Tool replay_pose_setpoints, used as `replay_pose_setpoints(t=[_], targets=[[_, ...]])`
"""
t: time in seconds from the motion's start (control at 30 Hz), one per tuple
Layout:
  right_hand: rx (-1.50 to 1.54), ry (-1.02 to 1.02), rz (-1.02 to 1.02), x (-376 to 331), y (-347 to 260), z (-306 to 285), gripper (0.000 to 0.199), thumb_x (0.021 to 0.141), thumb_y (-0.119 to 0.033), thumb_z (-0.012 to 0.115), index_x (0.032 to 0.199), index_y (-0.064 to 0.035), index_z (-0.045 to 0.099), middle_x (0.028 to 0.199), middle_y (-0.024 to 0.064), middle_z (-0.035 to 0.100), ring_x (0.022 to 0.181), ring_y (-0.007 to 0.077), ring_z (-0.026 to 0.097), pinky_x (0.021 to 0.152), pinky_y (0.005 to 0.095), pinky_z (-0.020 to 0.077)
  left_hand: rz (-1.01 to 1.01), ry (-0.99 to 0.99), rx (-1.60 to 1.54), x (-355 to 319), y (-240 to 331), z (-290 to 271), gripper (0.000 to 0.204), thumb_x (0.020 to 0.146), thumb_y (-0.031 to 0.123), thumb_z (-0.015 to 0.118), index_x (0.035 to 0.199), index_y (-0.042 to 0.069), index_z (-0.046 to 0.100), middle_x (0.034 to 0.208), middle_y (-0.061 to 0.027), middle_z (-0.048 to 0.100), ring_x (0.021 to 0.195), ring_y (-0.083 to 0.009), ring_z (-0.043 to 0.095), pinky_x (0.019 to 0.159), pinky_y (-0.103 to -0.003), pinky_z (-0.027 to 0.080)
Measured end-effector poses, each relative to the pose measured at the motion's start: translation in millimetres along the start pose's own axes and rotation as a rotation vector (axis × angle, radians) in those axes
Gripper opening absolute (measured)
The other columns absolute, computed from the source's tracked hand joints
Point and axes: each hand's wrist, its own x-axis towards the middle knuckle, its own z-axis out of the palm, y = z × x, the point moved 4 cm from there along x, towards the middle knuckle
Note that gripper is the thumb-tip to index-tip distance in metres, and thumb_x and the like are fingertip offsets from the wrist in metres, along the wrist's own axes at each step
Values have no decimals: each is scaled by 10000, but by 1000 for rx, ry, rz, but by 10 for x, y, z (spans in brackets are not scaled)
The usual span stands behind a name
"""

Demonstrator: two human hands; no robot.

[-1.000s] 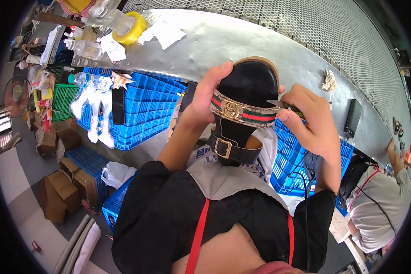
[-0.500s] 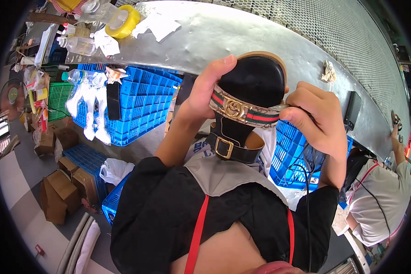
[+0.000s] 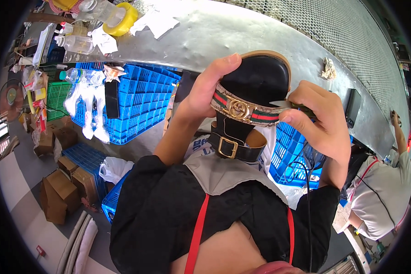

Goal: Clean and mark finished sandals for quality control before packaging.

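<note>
A sandal (image 3: 255, 77) with a black insole is held up in front of my chest. Across it runs a patterned strap with a green-red stripe and a gold buckle ornament (image 3: 238, 109). Its black ankle strap (image 3: 235, 148), with a square gold buckle, hangs nearest my body. My left hand (image 3: 208, 86) grips the sandal's left side, thumb along the sole edge. My right hand (image 3: 322, 114) is closed around a small pointed metal tool (image 3: 280, 103), mostly hidden by the fingers. The tool's pale tip lies at the right end of the patterned strap.
Behind the sandal is a metal table (image 3: 201, 27) beside a mesh conveyor (image 3: 319, 18). Yellow tape (image 3: 122, 20), bottles and a crumpled scrap (image 3: 329, 68) lie there. Blue crates (image 3: 146, 100) stand at left, cardboard boxes (image 3: 59, 194) lower. A co-worker (image 3: 381, 192) is at right.
The sandal has shifted slightly right. My right hand has turned a little, and more of the pointed tool now shows at the strap's end.
</note>
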Motion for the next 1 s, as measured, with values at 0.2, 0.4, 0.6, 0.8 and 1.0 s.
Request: replay_pose_setpoints(t=[0.2,0.4,0.6,0.8,1.0], targets=[[80,70,88,-21,86,25,234,913,-201,703,827,2,624,719,122,554,611,269,544,564,352,404,-20,35,63,4,32,70,553,1029,419,448,1295,-49,574,1186,-149,692,1012,-203,693,908,-340,550],[59,71,51,-43,66,52,254,914,-212,704,808,6,626,707,111,543,599,258,516,561,342,394,-29,63,158,-24,45,115,585,1021,445,465,1337,-41,545,1226,-151,673,1054,-195,672,928,-334,536],[35,56,74,-69,61,25,283,900,-254,722,844,10,638,717,111,552,612,263,531,569,340,403,-41,59,131,-25,30,115,588,1020,449,469,1340,-39,541,1224,-150,674,1057,-195,672,929,-335,536],[23,93,42,-78,66,51,247,910,-217,712,835,9,643,709,108,548,610,247,532,567,334,404,-39,84,115,-25,17,106,575,1019,439,470,1333,-37,544,1208,-145,681,1023,-188,684,900,-324,550],[46,129,82,-112,72,10,261,910,-225,717,839,11,632,706,108,546,606,230,528,566,329,399,-31,76,157,-27,17,103,579,1014,447,478,1334,-31,546,1196,-143,684,1004,-190,692,882,-325,559]])
